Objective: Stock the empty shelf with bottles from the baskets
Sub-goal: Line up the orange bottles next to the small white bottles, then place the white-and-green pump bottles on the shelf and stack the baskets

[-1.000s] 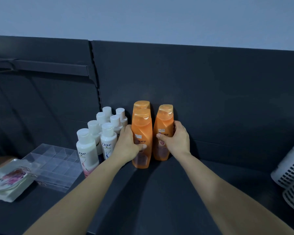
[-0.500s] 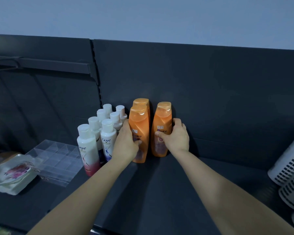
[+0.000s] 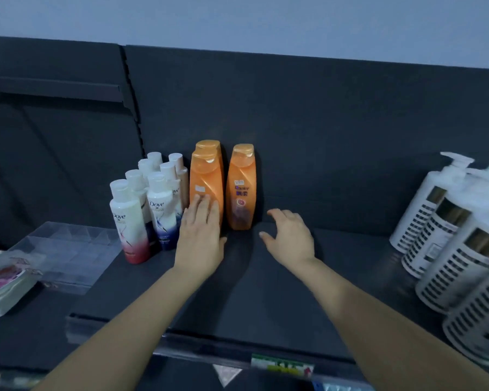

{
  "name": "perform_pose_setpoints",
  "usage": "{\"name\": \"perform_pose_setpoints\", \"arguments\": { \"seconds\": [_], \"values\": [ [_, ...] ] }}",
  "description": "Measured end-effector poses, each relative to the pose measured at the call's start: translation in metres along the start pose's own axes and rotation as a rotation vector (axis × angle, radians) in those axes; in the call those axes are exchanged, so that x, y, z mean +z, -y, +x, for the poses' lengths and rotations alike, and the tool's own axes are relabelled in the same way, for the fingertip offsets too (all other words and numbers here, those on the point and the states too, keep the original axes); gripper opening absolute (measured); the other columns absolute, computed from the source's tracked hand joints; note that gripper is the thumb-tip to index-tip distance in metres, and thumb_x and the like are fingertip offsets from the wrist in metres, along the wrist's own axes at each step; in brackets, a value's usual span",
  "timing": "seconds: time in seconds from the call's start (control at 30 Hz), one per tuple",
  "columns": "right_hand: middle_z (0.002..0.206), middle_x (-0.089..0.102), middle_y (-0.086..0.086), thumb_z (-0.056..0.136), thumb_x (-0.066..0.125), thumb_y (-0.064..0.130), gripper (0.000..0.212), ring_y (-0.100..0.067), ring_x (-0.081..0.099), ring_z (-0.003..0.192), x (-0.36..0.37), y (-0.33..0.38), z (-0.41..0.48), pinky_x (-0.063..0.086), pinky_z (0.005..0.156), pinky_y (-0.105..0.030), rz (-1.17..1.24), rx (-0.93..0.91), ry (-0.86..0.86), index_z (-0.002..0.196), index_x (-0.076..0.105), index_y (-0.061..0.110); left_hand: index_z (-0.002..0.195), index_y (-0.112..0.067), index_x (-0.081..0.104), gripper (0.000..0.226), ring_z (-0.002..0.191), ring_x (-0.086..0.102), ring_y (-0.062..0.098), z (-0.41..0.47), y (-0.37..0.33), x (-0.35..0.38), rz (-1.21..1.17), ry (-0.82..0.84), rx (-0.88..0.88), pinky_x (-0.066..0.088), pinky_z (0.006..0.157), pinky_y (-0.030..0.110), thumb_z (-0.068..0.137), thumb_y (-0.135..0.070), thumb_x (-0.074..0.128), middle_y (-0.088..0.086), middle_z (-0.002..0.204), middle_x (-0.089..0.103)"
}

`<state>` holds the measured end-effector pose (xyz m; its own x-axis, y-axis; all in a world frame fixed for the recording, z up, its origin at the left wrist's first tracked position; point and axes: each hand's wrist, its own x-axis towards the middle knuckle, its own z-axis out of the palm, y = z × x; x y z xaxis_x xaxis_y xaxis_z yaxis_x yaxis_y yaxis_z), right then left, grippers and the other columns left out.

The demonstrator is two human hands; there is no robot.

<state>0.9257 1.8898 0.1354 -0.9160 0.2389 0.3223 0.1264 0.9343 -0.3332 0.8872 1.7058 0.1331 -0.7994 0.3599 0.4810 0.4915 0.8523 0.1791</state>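
Observation:
Three orange shampoo bottles stand upright against the back panel of the dark shelf (image 3: 266, 292): a front left one (image 3: 206, 179) with another right behind it, and a single one (image 3: 241, 187) to the right. Several white Dove bottles (image 3: 156, 204) stand in rows to their left. My left hand (image 3: 201, 235) is flat and open, its fingertips just in front of the front left orange bottle. My right hand (image 3: 288, 238) hovers open over the shelf, a little right of the right orange bottle and apart from it.
White pump bottles (image 3: 452, 238) with slatted labels stand in a row along the right side. A clear compartment box (image 3: 68, 249) and a flowered pouch (image 3: 6, 280) lie on the lower shelf at left. A price-tag strip (image 3: 280, 365) runs along the shelf's front edge.
Both hands have let go of the orange bottles and drawn back toward me with fingers spread. The view has tilted down and right, bringing the white pump bottles into sight.

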Motion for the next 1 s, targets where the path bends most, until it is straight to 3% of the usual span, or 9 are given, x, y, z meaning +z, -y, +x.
{"name": "perform_pose_setpoints", "arguments": {
  "seconds": [0.13, 0.3, 0.57, 0.77, 1.0],
  "values": [
    [0.136, 0.054, -0.003, 0.093, 0.059, 0.038, 0.053, -0.023, 0.044, 0.127, -0.01, -0.002, -0.043, 0.042, 0.102, -0.036, -0.127, 0.057, 0.058, 0.141, 0.046, 0.02, 0.144, -0.013, 0.033, 0.067, 0.144, 0.022, 0.022, -0.019, -0.009, -0.011, 0.037, 0.157, 0.1, 0.012, 0.118, 0.046, 0.088, -0.033, 0.063, 0.002, 0.151, 0.033],
    [0.14, 0.051, -0.005, 0.094, 0.057, 0.038, 0.054, -0.026, 0.042, 0.131, -0.029, 0.007, -0.121, 0.04, 0.105, -0.04, -0.199, 0.241, 0.077, 0.143, 0.043, 0.019, 0.139, -0.011, 0.037, 0.062, 0.137, 0.032, 0.024, -0.053, -0.02, -0.024, -0.011, 0.283, 0.316, 0.023, 0.116, 0.041, 0.088, -0.035, 0.062, 0.005, 0.145, 0.041],
    [0.126, 0.052, -0.006, 0.092, 0.061, 0.032, 0.047, -0.027, 0.046, 0.12, -0.074, 0.02, -0.258, 0.041, 0.098, -0.036, -0.284, 0.547, 0.012, 0.133, 0.047, 0.017, 0.139, -0.01, 0.037, 0.059, 0.138, 0.029, 0.024, -0.124, -0.071, -0.053, -0.11, 0.346, 0.601, 0.03, 0.108, 0.035, 0.09, -0.037, 0.058, 0.005, 0.145, 0.039],
    [0.134, 0.052, -0.004, 0.09, 0.056, 0.026, 0.048, -0.027, 0.045, 0.125, -0.107, 0.015, -0.372, 0.039, 0.101, -0.036, -0.324, 0.749, -0.014, 0.137, 0.047, 0.019, 0.137, -0.012, 0.039, 0.055, 0.136, 0.032, 0.02, -0.193, -0.134, -0.068, -0.195, 0.357, 0.798, 0.033, 0.106, 0.033, 0.091, -0.036, 0.056, 0.001, 0.142, 0.041],
    [0.136, 0.051, -0.005, 0.093, 0.057, 0.033, 0.047, -0.027, 0.046, 0.123, -0.135, 0.019, -0.523, 0.042, 0.1, -0.038, -0.363, 0.977, -0.027, 0.136, 0.048, 0.018, 0.129, -0.012, 0.047, 0.05, 0.127, 0.041, 0.022, -0.303, -0.208, -0.087, -0.267, 0.422, 1.005, 0.036, 0.103, 0.032, 0.087, -0.036, 0.062, 0.004, 0.135, 0.049]
  ]
}}
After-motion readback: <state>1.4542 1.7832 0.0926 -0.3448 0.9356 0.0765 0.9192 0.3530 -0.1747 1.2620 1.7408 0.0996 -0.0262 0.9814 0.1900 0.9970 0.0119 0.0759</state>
